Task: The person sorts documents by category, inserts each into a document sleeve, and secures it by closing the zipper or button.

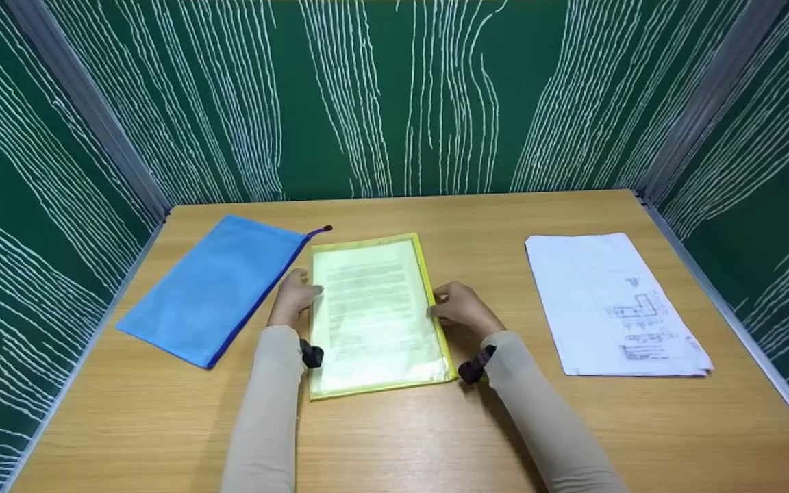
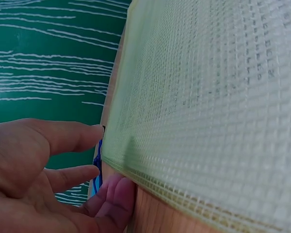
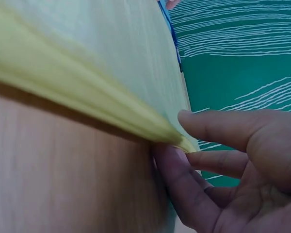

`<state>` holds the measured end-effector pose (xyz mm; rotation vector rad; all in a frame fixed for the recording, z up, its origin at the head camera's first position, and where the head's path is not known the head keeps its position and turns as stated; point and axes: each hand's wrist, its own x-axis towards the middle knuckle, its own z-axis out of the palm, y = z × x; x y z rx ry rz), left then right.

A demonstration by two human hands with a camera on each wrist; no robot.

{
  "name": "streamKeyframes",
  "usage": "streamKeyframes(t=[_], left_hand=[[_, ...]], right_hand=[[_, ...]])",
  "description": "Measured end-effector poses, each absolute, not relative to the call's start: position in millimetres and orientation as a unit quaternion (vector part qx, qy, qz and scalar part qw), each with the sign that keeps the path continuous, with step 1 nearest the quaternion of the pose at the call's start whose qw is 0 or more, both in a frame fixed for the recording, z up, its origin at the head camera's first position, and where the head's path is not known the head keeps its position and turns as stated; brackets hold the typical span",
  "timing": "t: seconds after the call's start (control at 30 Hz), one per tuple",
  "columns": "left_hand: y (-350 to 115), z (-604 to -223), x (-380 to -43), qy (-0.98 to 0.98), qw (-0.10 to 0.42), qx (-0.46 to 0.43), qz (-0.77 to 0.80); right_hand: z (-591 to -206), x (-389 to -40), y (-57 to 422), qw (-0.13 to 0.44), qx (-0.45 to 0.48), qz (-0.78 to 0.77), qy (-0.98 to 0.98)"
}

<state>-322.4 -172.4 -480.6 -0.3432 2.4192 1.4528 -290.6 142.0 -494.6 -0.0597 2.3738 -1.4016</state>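
A yellow-edged mesh document pouch (image 1: 370,315) lies in the middle of the table, printed paper showing through its clear face. My left hand (image 1: 293,296) is at its left edge; in the left wrist view the thumb (image 2: 77,136) stands off the face and curved fingertips (image 2: 121,194) rest low beside the edge. On the opposite side my right hand (image 1: 461,307) pinches the yellow border, with the thumb (image 3: 208,124) over it and fingers (image 3: 177,170) beneath. That border sits slightly above the wood in the right wrist view.
To the left lies a blue zip pouch (image 1: 213,287) with a purple zipper edge, its pull tab pointing at the yellow pouch. A stack of white paper (image 1: 593,301) with printed drawings is on the right. Green walls (image 1: 394,103) with white wavy lines surround the wooden table (image 1: 394,445).
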Motion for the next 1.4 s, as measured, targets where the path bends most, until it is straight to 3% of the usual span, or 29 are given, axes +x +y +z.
streamKeyframes(t=[0.43, 1.03, 1.4], left_hand=[[-176.2, -488.3, -320.3, 0.842, 0.147, -0.111, 0.507], [-164.0, -500.2, -320.1, 0.841, 0.08, -0.067, 0.53], [-145.3, -498.7, -318.3, 0.835, 0.074, -0.06, 0.542]], right_hand=[[-502.1, -286.3, 141.3, 0.17, -0.001, -0.481, 0.86], [-507.6, -276.0, 159.7, 0.14, -0.036, -0.512, 0.847], [-503.9, -272.3, 178.5, 0.132, -0.033, -0.515, 0.846]])
